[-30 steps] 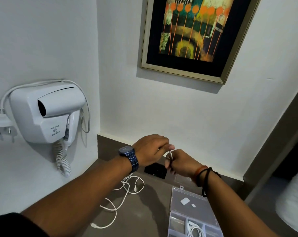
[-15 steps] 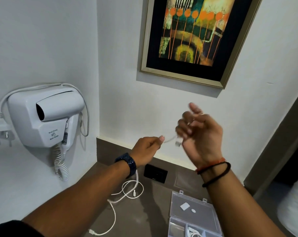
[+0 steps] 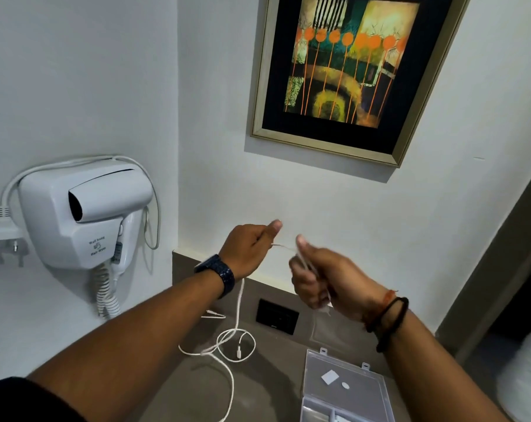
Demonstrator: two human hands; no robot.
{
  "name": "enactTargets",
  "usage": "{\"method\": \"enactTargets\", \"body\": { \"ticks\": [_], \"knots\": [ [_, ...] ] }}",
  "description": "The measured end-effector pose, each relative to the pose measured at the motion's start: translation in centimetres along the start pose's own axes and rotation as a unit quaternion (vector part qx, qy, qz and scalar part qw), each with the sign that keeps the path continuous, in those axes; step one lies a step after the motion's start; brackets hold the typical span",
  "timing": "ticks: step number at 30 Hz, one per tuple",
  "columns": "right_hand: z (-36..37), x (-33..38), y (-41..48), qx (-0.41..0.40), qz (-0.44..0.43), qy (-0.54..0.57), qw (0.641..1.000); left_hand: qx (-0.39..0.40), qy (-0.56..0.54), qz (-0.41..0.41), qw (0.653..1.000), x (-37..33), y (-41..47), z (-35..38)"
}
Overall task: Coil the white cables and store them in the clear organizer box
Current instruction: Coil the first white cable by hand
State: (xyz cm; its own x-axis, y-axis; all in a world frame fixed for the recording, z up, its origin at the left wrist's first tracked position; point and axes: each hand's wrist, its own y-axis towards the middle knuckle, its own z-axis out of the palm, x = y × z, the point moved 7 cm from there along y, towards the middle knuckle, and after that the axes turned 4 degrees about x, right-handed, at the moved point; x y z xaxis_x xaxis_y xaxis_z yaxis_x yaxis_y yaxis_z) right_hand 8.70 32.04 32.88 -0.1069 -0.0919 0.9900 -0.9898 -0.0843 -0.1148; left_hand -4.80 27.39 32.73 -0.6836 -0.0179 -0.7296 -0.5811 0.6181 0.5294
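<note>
A thin white cable [image 3: 238,312] runs from my left hand [image 3: 249,249] down to loose loops on the grey counter. My left hand pinches the cable at chest height. My right hand [image 3: 322,278], blurred, is closed around the cable's other end, with a few turns of it wrapped in the fist. A short stretch of cable spans between the two hands. The clear organizer box [image 3: 346,391] lies open at the lower right, lid flat toward the wall. Something white lies in a front compartment, cut off by the frame edge.
A white wall-mounted hair dryer [image 3: 84,214] with a coiled cord and a dangling plug [image 3: 5,236] hangs at the left. A black socket plate [image 3: 277,315] sits in the counter's back panel. A framed painting [image 3: 349,71] hangs on the wall above.
My right hand dropped from head height to just right of my left hand and closed on the cable. The cable on the counter has shifted and its loops have drawn in.
</note>
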Motion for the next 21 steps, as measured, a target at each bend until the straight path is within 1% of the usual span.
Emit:
{"method": "enactTargets", "body": {
  "ticks": [1, 2, 3, 4, 5, 6, 7, 8, 9, 10, 11, 13, 14, 15, 16, 17, 18, 19, 20, 21],
  "knots": [
    [0.4, 1.8, -0.2, 0.023, -0.07, 0.106, 0.992, 0.006, -0.028, -0.015, 0.999, 0.2, 0.0, 0.3],
    [0.2, 4.0, -0.6, 0.019, -0.15, 0.188, 0.971, 0.017, -0.042, -0.026, 0.999, 0.3, -0.2, 0.8],
    [-0.7, 5.9, -1.0, -0.02, -0.23, 0.247, 0.941, 0.036, -0.043, -0.031, 0.998, 0.4, -0.4, 1.4],
    [-2.2, 7.3, -1.5, -0.102, -0.298, 0.284, 0.906, 0.058, -0.033, -0.03, 0.997, 0.4, -0.8, 2.1],
    [-3.9, 8.1, -2.6, -0.222, -0.351, 0.285, 0.864, 0.077, -0.014, -0.024, 0.997, 0.4, -1.1, 2.6],
    [-5.6, 8.5, -4.3, -0.368, -0.388, 0.234, 0.812, 0.092, 0.007, -0.012, 0.996, 0.4, -1.5, 3.0],
    [-6.8, 8.7, -6.5, -0.519, -0.402, 0.13, 0.743, 0.099, 0.023, 0.001, 0.995, 0.2, -1.8, 3.1],
    [-7.4, 8.9, -8.3, -0.631, -0.391, 0.001, 0.67, 0.098, 0.03, 0.011, 0.995, -0.1, -1.9, 2.9],
    [-7.4, 9.0, -8.9, -0.685, -0.362, -0.116, 0.622, 0.089, 0.032, 0.017, 0.995, -0.3, -1.8, 2.6],
    [-7.6, 8.6, -8.5, -0.697, -0.316, -0.211, 0.609, 0.078, 0.033, 0.023, 0.996, -0.6, -1.7, 2.1],
    [-7.8, 7.8, -7.6, -0.691, -0.255, -0.293, 0.609, 0.069, 0.034, 0.029, 0.997, -0.8, -1.5, 1.7],
    [-7.9, 5.8, -5.8, -0.652, -0.116, -0.466, 0.587, 0.064, 0.046, 0.043, 0.996, -1.5, -1.1, 1.1],
    [-8.0, 4.8, -4.8, -0.608, -0.044, -0.527, 0.592, 0.062, 0.057, 0.051, 0.995, -1.8, -1.0, 1.0],
    [-8.1, 3.5, -3.7, -0.546, 0.026, -0.554, 0.628, 0.056, 0.067, 0.058, 0.994, -2.1, -0.8, 0.8],
    [-8.1, 1.7, -2.6, -0.462, 0.091, -0.546, 0.693, 0.044, 0.075, 0.06, 0.994, -2.2, -0.7, 0.5],
    [-7.5, -0.3, -1.7, -0.361, 0.147, -0.498, 0.775, 0.029, 0.078, 0.055, 0.995, -2.2, -0.4, 0.0],
    [-6.1, -2.0, -1.0, -0.258, 0.178, -0.415, 0.854, 0.012, 0.076, 0.044, 0.996, -2.0, -0.1, -0.6],
    [-4.4, -3.0, -0.6, -0.169, 0.177, -0.316, 0.917, -0.004, 0.069, 0.03, 0.997, -1.7, 0.2, -1.2],
    [-2.9, -3.0, -0.4, -0.102, 0.148, -0.215, 0.96, -0.016, 0.06, 0.012, 0.998, -1.3, 0.5, -1.6],
    [-1.6, -2.2, -0.3, -0.05, 0.101, -0.113, 0.987, -0.022, 0.045, -0.009, 0.999, -0.9, 0.7, -1.8]
  ]
}}
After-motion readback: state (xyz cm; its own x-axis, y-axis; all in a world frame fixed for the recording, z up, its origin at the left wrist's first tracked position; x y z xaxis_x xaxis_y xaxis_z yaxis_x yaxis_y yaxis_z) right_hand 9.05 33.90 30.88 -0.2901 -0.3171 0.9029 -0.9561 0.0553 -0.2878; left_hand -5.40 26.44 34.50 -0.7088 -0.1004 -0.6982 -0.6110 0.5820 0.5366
